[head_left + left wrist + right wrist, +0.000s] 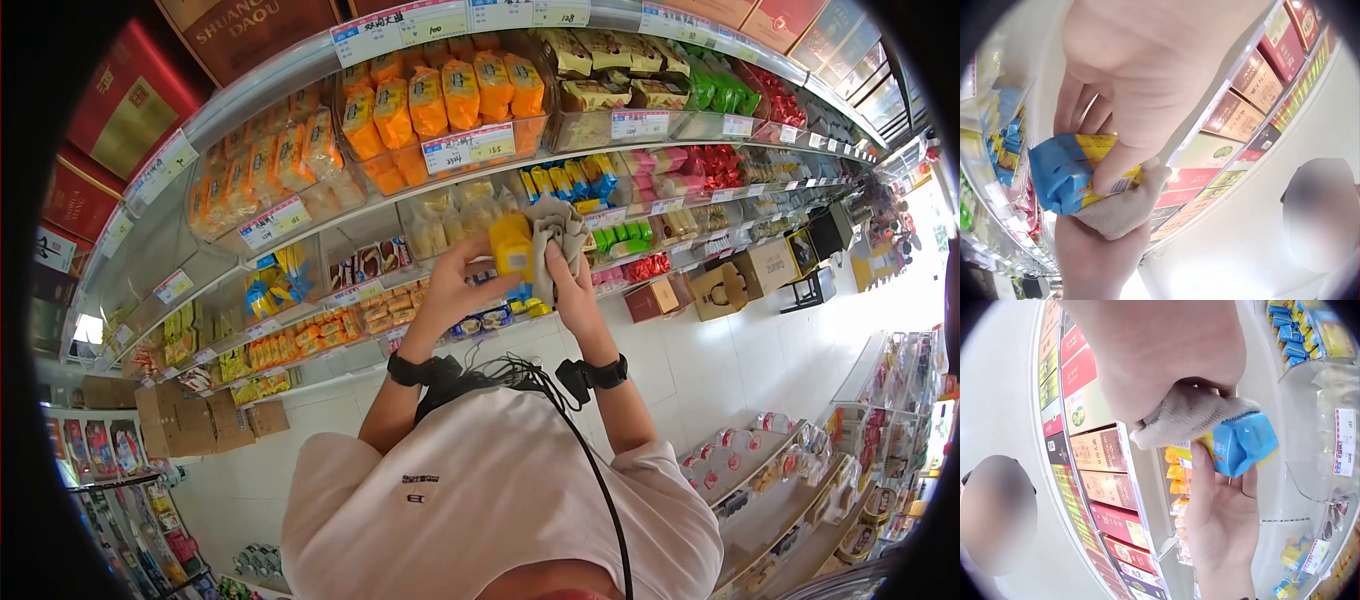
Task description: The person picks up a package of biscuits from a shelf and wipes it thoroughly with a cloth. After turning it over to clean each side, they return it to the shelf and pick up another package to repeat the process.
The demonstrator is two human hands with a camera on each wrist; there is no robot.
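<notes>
In front of the shelves, my left hand (463,283) grips a yellow and blue snack packet (512,245) between thumb and fingers. A barcode and the crimped blue end (1060,181) of the wrapper show in the left wrist view. My right hand (572,295) holds a bunched grey cloth (556,232) right up against the packet's side. Seen from the right wrist, the cloth (1194,415) is folded under the curled right fingers, and the left hand (1222,519) holds the packet (1244,447) from the other side.
Clear bins of orange-wrapped snacks (425,100) line the upper shelf. Below, a bin has similar blue and yellow packets (568,180). Price tags (468,148) run along the shelf edges. Cardboard boxes (195,420) stand on the floor at left, and another shelf (775,475) is at right.
</notes>
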